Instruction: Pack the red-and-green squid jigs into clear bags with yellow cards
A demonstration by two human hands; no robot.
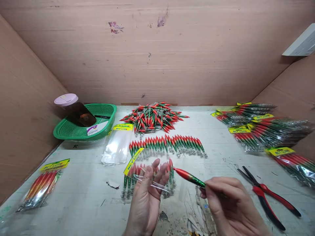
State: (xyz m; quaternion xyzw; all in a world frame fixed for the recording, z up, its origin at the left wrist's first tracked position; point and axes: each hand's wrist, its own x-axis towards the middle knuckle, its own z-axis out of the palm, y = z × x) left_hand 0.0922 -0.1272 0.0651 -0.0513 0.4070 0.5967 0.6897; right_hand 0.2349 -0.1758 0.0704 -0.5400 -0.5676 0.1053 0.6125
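My left hand (147, 196) holds a clear plastic bag (145, 167) with a yellow header, its fingers curled round the bag's open end. My right hand (227, 205) pinches a red and green fishing lure (190, 177) by its tail, the red tip pointing left at the bag's mouth. Several lures (128, 188) lie on the table under the bag. A row of lures (167, 145) lies side by side just beyond my hands. A loose heap of the same lures (153, 117) sits farther back.
Filled lure packs (264, 131) are stacked at the right and one pack (40, 188) lies at the left. Empty bags (118, 146) lie near a green basket (108, 121) holding a jar (75, 109). Red-handled pliers (267, 198) rest at the right. Brown board walls enclose the table.
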